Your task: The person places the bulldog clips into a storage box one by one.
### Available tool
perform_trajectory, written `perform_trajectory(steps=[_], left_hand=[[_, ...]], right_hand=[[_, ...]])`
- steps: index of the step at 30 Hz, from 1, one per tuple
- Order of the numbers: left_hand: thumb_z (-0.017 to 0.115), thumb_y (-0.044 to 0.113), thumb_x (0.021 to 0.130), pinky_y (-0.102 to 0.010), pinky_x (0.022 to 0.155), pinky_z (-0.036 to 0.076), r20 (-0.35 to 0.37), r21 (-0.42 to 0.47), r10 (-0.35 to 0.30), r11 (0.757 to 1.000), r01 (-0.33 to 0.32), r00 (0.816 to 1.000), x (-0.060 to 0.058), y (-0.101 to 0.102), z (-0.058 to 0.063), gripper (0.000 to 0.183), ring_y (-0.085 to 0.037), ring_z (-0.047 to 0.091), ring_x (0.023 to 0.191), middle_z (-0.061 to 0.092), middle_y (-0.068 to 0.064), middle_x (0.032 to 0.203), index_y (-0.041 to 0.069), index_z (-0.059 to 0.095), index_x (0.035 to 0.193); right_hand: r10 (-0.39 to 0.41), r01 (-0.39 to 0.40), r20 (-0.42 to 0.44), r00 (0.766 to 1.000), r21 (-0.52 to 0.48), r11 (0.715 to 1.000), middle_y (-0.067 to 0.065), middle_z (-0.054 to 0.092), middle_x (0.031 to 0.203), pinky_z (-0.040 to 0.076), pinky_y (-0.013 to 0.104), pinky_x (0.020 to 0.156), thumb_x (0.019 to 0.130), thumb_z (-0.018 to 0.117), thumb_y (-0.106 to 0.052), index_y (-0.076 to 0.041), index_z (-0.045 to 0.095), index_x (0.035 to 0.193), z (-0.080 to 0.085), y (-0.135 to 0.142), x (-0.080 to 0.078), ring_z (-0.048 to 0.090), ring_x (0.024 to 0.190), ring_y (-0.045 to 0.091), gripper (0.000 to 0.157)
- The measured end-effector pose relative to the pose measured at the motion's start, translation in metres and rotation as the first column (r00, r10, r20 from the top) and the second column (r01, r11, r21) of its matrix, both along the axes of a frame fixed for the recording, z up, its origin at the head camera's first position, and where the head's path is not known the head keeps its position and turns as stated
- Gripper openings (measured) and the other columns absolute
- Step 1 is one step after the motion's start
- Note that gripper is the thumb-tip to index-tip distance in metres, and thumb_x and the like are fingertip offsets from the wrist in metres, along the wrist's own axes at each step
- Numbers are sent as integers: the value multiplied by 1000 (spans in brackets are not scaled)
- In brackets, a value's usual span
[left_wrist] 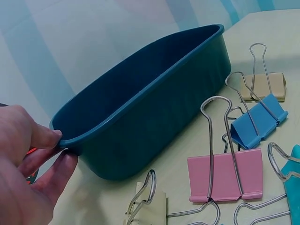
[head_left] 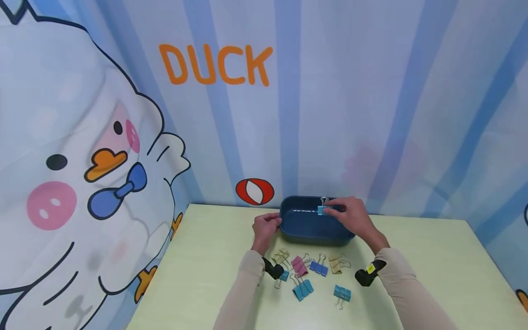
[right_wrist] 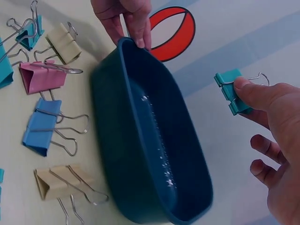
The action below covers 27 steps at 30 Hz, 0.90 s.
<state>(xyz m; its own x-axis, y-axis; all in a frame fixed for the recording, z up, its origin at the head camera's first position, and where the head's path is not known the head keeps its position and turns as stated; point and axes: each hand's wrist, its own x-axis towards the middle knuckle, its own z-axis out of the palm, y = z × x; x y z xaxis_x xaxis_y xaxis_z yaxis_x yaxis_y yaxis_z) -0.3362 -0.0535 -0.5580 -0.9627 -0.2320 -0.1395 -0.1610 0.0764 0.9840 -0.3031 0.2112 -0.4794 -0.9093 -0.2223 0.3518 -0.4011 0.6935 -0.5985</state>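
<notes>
- Teal binder clip (right_wrist: 229,77), pinched between thumb and fingertip of the right hand (head_left: 351,216), its other fingers held apart from it. The clip appears over the tray's right half, towards the far side, though its height relative to the rim is hard to judge.
- Left hand (head_left: 264,229) grips the tray's left end, thumb at the rim and fingers against the outside.
- Dark blue tray (head_left: 305,224), oblong, rounded and upright; its smooth inner floor shows, dotted with bright glints.
- Near side of the tray: a rough row of cream clip (head_left: 280,256), pink clip (head_left: 299,266), blue clip (head_left: 319,268) and tan clip (head_left: 335,264); three more teal clips (head_left: 303,289) lie closer to the person.
- Pale table (head_left: 206,256) stretches left and right of the tray, which stands near its back edge, just before a printed backdrop (head_left: 330,101).
</notes>
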Motion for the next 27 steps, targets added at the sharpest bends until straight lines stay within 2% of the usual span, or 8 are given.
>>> perform_trajectory(steps=[5,9,12,17,19,22,24,27], left_hand=[[74,2,93,-31,72,61,-17,-15,13,1000,-13,1000,2,4,1,15,-15,69,71,77,-12,96,0,81,106],[73,2,93,-30,69,60,-22,-19,17,1000,-18,1000,2,5,0,16,-16,68,71,77,-12,95,-2,80,107],[73,2,93,-30,70,60,-17,-24,25,999,-25,1000,0,5,-1,17,-17,69,71,77,-12,95,-2,80,107],[73,2,93,-30,71,61,-7,-25,23,999,-23,1000,1,9,-2,18,-24,73,77,78,-12,97,-2,80,109],[73,3,93,-31,71,61,-6,-26,22,999,-22,1000,1,9,-2,18,-24,73,79,78,-12,98,-2,80,110],[74,3,93,-31,72,62,-1,-24,24,999,-24,1000,0,8,-2,19,-23,74,79,78,-12,99,-1,80,110],[74,3,93,-31,73,62,3,-23,22,999,-22,1000,1,6,-1,19,-21,74,79,77,-13,100,-1,80,111],[74,3,93,-34,75,62,11,-17,20,1000,-20,1000,1,5,1,19,-23,75,82,77,-13,100,-1,80,111]], right_hand=[[-4,5,32,999,-34,999,12,78,103,44,31,60,94,78,-18,-4,81,112,-12,-9,-7,53,61,11,23],[-25,29,69,997,-47,998,14,77,109,52,37,67,95,77,-20,-4,80,114,-17,-11,-9,62,73,19,25],[-38,42,89,995,-40,998,18,73,121,57,50,83,96,76,-26,-2,73,126,-20,-8,-8,68,95,33,39],[-71,73,106,992,-17,997,23,59,143,49,62,99,98,73,-38,-2,57,146,-28,12,7,58,125,44,62],[-82,85,96,992,-20,996,24,57,144,53,56,89,97,74,-39,-2,56,147,-32,21,17,64,106,41,64],[-111,112,72,991,-13,994,23,59,142,50,44,75,96,75,-40,-2,56,146,-41,32,34,59,88,32,65],[-134,135,64,989,-10,991,23,61,139,44,41,71,95,76,-40,-2,58,145,-48,37,48,54,83,28,65],[-177,177,75,981,7,984,22,63,135,46,43,75,95,75,-43,-1,59,142,-59,41,67,59,94,33,66]])
